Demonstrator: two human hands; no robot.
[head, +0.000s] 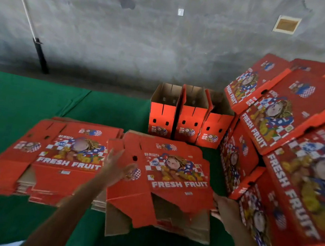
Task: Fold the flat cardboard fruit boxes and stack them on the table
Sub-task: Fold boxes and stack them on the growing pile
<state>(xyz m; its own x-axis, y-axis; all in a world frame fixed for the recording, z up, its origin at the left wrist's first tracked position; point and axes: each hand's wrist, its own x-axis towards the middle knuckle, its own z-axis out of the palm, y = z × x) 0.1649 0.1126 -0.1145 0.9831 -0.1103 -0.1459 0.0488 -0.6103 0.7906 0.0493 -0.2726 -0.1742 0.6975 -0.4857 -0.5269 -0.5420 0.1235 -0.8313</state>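
Note:
Two piles of flat red "FRESH FRUIT" cardboard boxes lie on the green table [7,105]: one pile at the left [58,161] and one in the middle [171,176]. My left hand [114,170] hovers open over the left edge of the middle pile's top flat box, fingers spread. My right hand [223,209] grips that box's right front edge; its fingertips are hidden under the cardboard. Three folded boxes [190,120] stand open-topped in a row behind the middle pile.
A heap of folded red boxes [289,141] leans and stacks along the right side, reaching the frame's edge. A grey concrete wall [126,38] rises behind the table, with a slanted white pole on a black base [40,56] at the left.

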